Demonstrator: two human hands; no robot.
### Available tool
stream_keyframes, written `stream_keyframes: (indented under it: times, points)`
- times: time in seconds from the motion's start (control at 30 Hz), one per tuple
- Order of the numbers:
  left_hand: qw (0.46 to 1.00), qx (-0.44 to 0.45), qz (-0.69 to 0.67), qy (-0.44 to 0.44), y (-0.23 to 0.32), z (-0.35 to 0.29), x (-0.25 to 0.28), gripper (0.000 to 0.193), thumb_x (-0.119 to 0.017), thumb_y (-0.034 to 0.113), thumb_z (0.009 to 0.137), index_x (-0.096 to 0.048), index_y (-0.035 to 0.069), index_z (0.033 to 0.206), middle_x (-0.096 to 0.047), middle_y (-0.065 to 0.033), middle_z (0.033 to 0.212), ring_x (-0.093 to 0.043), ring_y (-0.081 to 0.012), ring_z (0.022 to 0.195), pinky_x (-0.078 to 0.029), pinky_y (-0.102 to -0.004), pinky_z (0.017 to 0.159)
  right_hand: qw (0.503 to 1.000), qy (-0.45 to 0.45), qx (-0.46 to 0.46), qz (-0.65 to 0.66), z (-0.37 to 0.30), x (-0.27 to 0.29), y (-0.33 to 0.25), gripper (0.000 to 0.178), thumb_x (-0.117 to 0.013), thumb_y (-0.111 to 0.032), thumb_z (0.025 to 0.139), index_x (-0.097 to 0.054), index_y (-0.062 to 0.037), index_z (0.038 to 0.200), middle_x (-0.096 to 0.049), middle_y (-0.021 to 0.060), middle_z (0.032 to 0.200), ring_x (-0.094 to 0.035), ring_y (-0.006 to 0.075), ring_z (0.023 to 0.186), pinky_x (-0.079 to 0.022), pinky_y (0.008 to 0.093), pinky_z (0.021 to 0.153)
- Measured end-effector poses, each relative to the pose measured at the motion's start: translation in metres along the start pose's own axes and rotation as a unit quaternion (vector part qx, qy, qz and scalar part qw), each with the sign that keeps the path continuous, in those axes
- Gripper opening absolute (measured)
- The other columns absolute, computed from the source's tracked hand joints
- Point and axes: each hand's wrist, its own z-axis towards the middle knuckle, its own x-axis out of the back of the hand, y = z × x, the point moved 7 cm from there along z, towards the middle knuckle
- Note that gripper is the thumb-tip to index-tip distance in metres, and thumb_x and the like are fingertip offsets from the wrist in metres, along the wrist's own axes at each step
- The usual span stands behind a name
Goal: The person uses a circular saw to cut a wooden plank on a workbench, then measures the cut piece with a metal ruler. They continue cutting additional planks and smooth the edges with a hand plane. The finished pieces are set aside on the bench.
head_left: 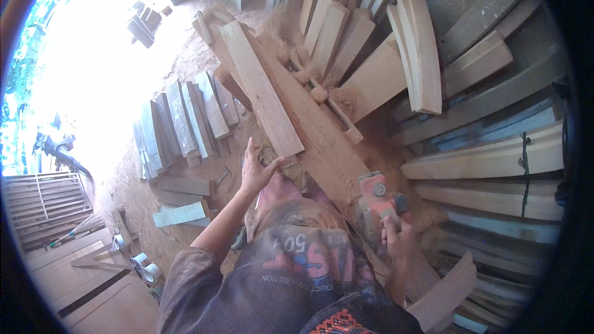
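Observation:
A long pale wooden board [263, 86] lies lengthwise on a wide, dusty wooden work plank [322, 142]. At the board's near end is my left hand [258, 170], its fingers spread and its thumb close to the end edge; whether the thumb touches the wood I cannot tell. My right hand [397, 235] is wrapped round the handle of a red handheld power planer [375, 190]. The planer sits at the near right end of the plank, apart from the board. Its underside is hidden.
Cut wood pieces [328, 31] stand beyond the plank on the right, and stacked long timbers [489, 154] fill the right side. More short boards [185, 111] lie in a row on the left. White cups [145, 267] stand at lower left. Sawdust covers the ground.

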Motion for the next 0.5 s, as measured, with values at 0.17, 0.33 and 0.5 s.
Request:
stream_keyframes:
  times: [0.17, 0.33, 0.5]
  points:
    - [0.965, 0.174, -0.174, -0.090, -0.007, 0.006, -0.032, 0.068, -0.091, 0.047, 0.089, -0.059, 0.001, 0.127, -0.077, -0.0092, 0.103, -0.075, -0.0166, 0.095, -0.058, -0.0336, 0.061, 0.997, -0.054, 0.040, 0.042, 0.027, -0.018, -0.002, 0.039, -0.064, -0.037, 0.112, -0.072, 0.0005, 0.105, -0.059, -0.0020, 0.068, -0.055, 0.0080, 0.059, -0.044, 0.0284, 0.053]
    - [0.995, 0.060, 0.056, 0.050, 0.055, -0.022, -0.007, 0.052, -0.087, 0.035, 0.082, -0.058, 0.003, 0.111, -0.072, -0.0180, 0.100, -0.073, -0.0354, 0.099, -0.056, -0.0474, 0.087, 0.991, -0.080, 0.094, 0.054, 0.048, -0.027, -0.008, 0.037, -0.066, -0.037, 0.111, -0.071, -0.0006, 0.102, -0.060, -0.0017, 0.067, -0.054, 0.0076, 0.055, -0.042, 0.0270, 0.050]
    - [0.993, 0.111, 0.040, 0.012, 0.061, -0.033, -0.004, 0.050, -0.082, 0.034, 0.085, -0.056, 0.003, 0.114, -0.071, -0.0199, 0.111, -0.071, -0.0400, 0.106, -0.055, -0.0506, 0.090, 0.989, -0.085, 0.102, 0.071, 0.053, -0.026, -0.019, 0.040, -0.069, -0.038, 0.109, -0.070, -0.0023, 0.092, -0.059, -0.0017, 0.064, -0.054, 0.0083, 0.055, -0.041, 0.0298, 0.051]
